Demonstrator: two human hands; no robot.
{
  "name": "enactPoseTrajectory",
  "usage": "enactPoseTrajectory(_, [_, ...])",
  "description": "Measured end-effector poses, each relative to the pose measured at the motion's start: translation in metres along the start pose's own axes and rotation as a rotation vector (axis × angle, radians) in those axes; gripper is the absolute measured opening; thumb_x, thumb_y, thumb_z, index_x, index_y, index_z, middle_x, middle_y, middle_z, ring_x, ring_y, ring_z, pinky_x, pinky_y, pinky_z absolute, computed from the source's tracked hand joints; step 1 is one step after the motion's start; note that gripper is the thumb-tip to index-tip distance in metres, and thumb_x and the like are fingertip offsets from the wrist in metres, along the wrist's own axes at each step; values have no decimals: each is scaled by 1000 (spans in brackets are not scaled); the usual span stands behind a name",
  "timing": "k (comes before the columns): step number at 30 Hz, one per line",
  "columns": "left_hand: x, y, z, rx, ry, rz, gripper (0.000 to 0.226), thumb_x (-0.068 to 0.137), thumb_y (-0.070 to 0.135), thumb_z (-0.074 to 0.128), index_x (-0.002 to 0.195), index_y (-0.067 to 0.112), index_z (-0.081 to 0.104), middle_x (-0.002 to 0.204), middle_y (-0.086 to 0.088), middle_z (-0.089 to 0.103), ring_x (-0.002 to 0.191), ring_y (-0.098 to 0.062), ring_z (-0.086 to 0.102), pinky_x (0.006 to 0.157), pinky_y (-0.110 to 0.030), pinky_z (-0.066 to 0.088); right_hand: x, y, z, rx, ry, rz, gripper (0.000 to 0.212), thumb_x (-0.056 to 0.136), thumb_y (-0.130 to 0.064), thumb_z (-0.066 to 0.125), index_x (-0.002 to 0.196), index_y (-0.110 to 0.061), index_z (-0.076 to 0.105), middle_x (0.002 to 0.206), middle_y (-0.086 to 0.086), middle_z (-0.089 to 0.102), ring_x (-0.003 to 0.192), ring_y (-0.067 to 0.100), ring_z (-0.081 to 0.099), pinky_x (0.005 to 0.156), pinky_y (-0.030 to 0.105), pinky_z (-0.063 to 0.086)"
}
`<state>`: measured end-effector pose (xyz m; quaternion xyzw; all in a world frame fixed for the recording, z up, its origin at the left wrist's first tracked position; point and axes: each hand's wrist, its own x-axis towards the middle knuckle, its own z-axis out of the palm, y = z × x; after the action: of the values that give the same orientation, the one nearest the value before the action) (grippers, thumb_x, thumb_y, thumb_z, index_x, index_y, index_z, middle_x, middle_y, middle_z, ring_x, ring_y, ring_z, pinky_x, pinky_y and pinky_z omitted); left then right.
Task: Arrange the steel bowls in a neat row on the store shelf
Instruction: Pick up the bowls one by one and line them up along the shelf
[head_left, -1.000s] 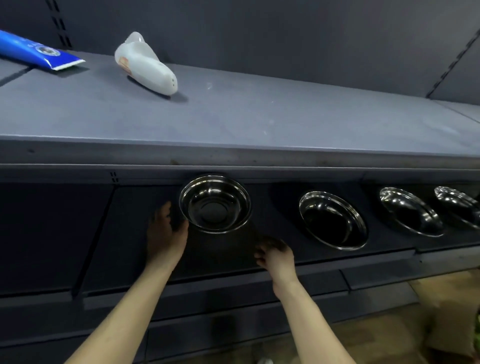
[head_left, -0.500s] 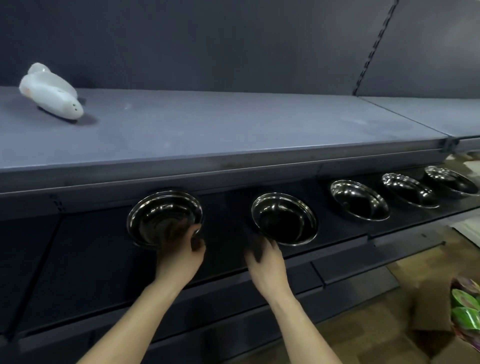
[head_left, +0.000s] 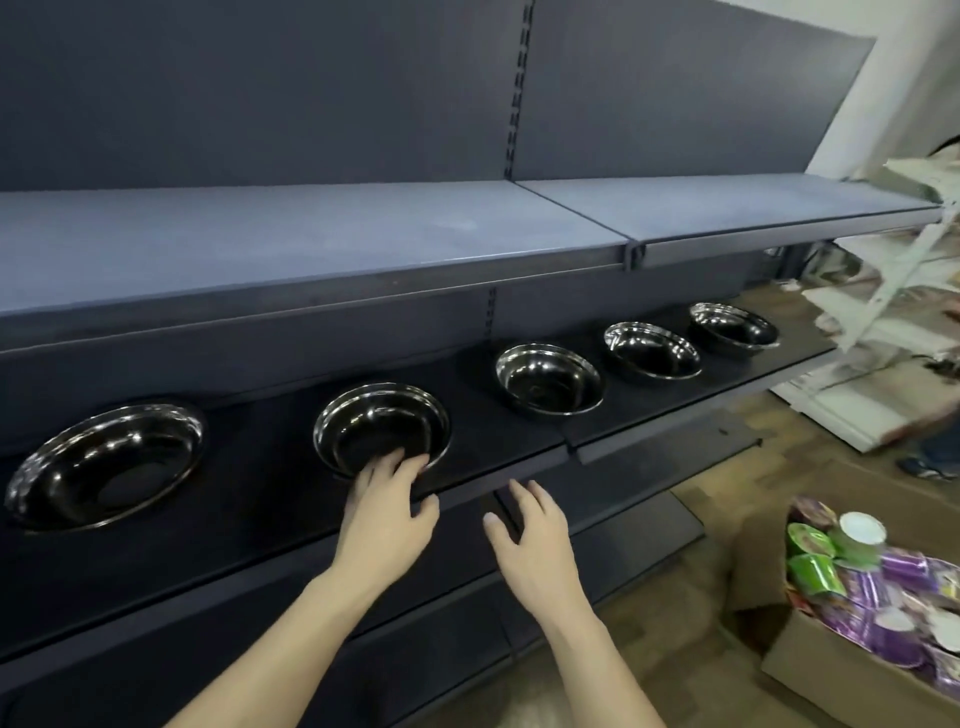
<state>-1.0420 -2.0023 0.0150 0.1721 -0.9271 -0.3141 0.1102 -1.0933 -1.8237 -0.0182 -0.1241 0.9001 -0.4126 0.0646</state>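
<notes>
I'm seeing five bowls sitting in a row on the dark shelf (head_left: 498, 457), running from near left to far right. My left hand (head_left: 387, 514) is touching the near rim of the second bowl (head_left: 382, 427), fingers spread and straight. My right hand (head_left: 535, 540) is hovering just right, fingers relaxed, holding nothing. A box (head_left: 852, 675) of cups is sitting on the floor, right.

Five polished steel bowls are seen set upright, mouths up, in a row along the dark store shelf (head_left: 519, 457). The leftmost bowl (head_left: 106, 465) and second bowl (head_left: 382, 428) are wide apart; the third bowl (head_left: 549, 378), fourth bowl (head_left: 652, 349) and fifth bowl (head_left: 733, 329) are spaced more closely toward the right. Dark surroundings are mirrored in each shiny interior.
</notes>
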Motion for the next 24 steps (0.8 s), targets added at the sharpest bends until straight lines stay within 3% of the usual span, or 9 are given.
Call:
enactPoseTrajectory(12, [17, 127, 104, 35, -157, 116, 57, 97, 35, 51, 151, 25, 34, 159, 2, 28, 149, -16, 17, 118, -40, 26, 13, 101, -112, 76, 101, 115, 60, 103, -43, 53, 158, -29, 35, 167, -9, 24, 155, 9, 15, 121, 31, 23])
enactPoseTrajectory(24, [107, 229, 221, -40, -253, 212, 57, 97, 35, 50, 150, 24, 35, 158, 3, 29, 147, -16, 20, 117, -40, 27, 86, 201, -206, -6, 151, 296, 56, 104, -40, 53, 157, -30, 36, 165, -8, 30, 153, 13, 24, 123, 34, 25])
